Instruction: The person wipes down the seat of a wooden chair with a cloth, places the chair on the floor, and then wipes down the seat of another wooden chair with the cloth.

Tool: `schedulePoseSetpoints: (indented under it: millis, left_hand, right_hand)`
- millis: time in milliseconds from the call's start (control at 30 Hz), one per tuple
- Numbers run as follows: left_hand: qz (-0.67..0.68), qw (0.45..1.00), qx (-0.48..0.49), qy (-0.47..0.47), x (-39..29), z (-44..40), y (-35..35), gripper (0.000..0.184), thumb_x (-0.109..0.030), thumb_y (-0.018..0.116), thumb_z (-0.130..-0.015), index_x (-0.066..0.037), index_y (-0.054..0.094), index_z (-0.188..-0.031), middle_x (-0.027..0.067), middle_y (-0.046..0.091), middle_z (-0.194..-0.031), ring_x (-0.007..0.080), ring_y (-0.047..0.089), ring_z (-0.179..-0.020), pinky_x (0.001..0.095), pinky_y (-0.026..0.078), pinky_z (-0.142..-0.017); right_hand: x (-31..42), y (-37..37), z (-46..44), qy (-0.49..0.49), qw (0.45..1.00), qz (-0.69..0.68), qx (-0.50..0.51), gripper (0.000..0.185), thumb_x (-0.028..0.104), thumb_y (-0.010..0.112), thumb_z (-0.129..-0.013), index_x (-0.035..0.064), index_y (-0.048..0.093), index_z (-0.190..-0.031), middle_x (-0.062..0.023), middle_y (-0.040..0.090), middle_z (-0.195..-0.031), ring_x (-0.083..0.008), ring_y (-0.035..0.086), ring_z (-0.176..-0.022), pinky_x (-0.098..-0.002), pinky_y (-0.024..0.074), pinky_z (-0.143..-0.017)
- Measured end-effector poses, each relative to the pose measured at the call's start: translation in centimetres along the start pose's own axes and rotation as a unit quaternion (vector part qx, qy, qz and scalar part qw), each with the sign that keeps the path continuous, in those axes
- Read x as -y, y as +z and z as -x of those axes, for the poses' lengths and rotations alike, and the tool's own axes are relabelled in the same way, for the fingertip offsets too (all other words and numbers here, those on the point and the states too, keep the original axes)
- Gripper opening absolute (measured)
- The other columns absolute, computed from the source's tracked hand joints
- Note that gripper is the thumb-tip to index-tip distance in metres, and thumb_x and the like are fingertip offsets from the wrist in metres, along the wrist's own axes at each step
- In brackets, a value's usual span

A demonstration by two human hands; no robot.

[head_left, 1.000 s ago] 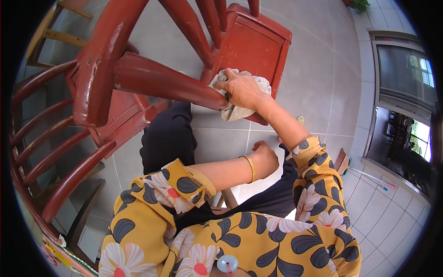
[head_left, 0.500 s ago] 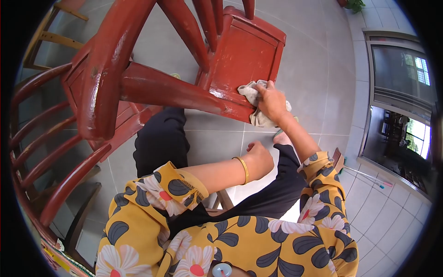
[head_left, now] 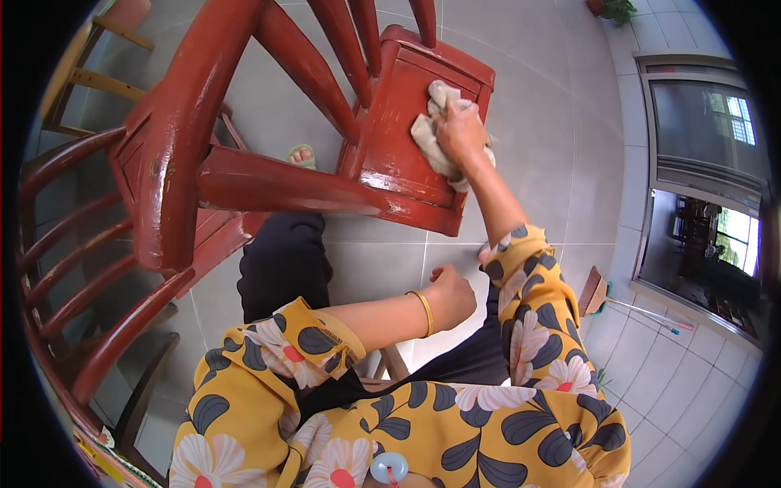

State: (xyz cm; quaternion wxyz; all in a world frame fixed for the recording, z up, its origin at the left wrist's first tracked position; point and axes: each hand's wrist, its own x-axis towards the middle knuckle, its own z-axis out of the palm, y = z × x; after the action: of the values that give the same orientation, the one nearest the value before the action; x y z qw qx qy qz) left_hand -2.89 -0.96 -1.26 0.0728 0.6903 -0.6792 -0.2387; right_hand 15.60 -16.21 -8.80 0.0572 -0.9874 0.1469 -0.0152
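A pale cloth point(head_left: 435, 142) lies bunched under my right hand point(head_left: 460, 132), which presses it on the red wooden panel point(head_left: 399, 122) of a chair. That panel has scuffed paint and a raised border. From it a thick red leg point(head_left: 285, 185) runs left to a heavier upright post point(head_left: 175, 154). My left hand point(head_left: 451, 298), with a gold bangle at the wrist, is curled closed over my lap, away from the chair; whether anything is inside it is hidden.
More red chair rails point(head_left: 81, 244) curve along the left side. A wooden stool point(head_left: 98, 81) stands at the upper left. On the right are a broom point(head_left: 595, 291), a glass door point(head_left: 704, 130) and a potted plant point(head_left: 620, 10).
My right hand and the cloth have moved from the panel's lower edge up toward its middle and right side. My left hand stays curled. The chair has shifted slightly in view.
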Motion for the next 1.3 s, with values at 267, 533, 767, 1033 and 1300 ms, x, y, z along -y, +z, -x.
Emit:
schedulePoseSetpoints:
  millis: [267,533,767,1033,1300]
  left_hand:
    - [0.027,0.999,-0.017,0.032,-0.7,0.7,-1.4,0.015,-0.017,0.060,-0.081,-0.009,0.070,-0.089,0.0080,0.069,-0.085,0.0224,0.067,-0.077,0.0439,0.049,-0.066]
    - [0.034,0.999,0.007,0.003,0.9,1.2,-2.2,0.016,-0.018,0.062,-0.079,-0.008,0.069,-0.088,0.0073,0.069,-0.083,0.0242,0.067,-0.074,0.0449,0.049,-0.067]
    - [-0.026,0.998,-0.060,0.010,0.2,0.5,-1.9,0.015,-0.017,0.058,-0.081,-0.011,0.069,-0.088,0.0056,0.067,-0.084,0.0225,0.065,-0.068,0.0430,0.044,-0.059]
    - [0.017,0.997,-0.065,0.028,-0.3,1.3,-1.7,0.017,-0.018,0.057,-0.081,-0.011,0.069,-0.090,0.0069,0.063,-0.083,0.0221,0.063,-0.074,0.0441,0.044,-0.062]
    - [0.024,0.998,0.033,0.045,0.7,0.7,-3.3,0.028,-0.019,0.053,-0.090,-0.015,0.068,-0.112,0.0018,0.063,-0.118,0.0255,0.062,-0.092,0.0460,0.043,-0.067]
  right_hand:
    - [2.5,-0.9,6.2,-0.095,0.989,-0.006,0.111,0.037,0.030,0.060,-0.089,0.0218,0.056,-0.125,-0.0254,0.054,-0.110,-0.0407,0.063,-0.087,-0.0496,0.0510,-0.076]
    - [4.3,0.0,-7.7,-0.056,0.997,0.013,0.052,0.034,0.034,0.054,-0.090,0.0190,0.061,-0.120,-0.0273,0.054,-0.120,-0.0405,0.063,-0.097,-0.0474,0.0519,-0.080]
    - [5.8,-0.3,1.6,-0.123,0.989,-0.015,0.077,0.029,0.018,0.061,-0.080,0.0158,0.064,-0.108,-0.0245,0.054,-0.108,-0.0401,0.062,-0.095,-0.0481,0.0527,-0.077]
    - [6.2,-0.4,-0.1,-0.059,0.994,-0.014,0.089,0.033,0.023,0.061,-0.086,0.0224,0.063,-0.119,-0.0237,0.055,-0.111,-0.0392,0.062,-0.096,-0.0466,0.0510,-0.080]
    - [6.4,-1.0,-7.2,0.005,0.997,-0.019,0.081,0.038,0.026,0.057,-0.086,0.0227,0.062,-0.123,-0.0223,0.054,-0.123,-0.0383,0.061,-0.104,-0.0458,0.0494,-0.087]
